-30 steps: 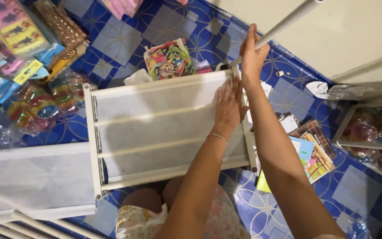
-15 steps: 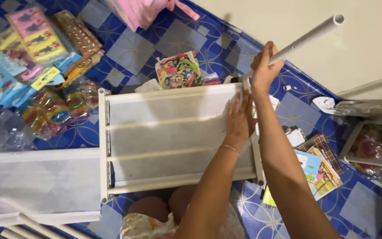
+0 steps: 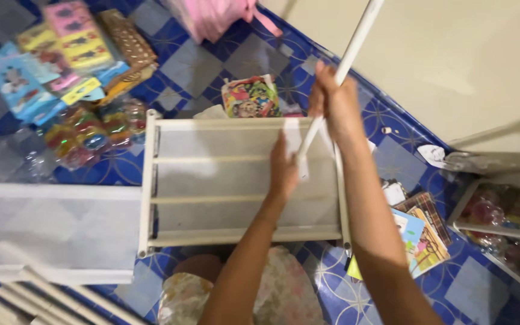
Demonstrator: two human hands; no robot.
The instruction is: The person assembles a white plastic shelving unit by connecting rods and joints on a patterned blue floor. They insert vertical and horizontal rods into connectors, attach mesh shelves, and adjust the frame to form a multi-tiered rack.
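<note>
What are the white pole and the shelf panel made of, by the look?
White pole: likely plastic or painted metal tube, smooth and evenly round; the blur leaves it open. Shelf panel: probably thin non-woven fabric, matte and slightly see-through, stretched over white rails. Right hand grips the pole.

Even, fairly bright indoor light with soft shadows on the wall [image 3: 482, 72]; motion blur smears the whole frame.
</note>
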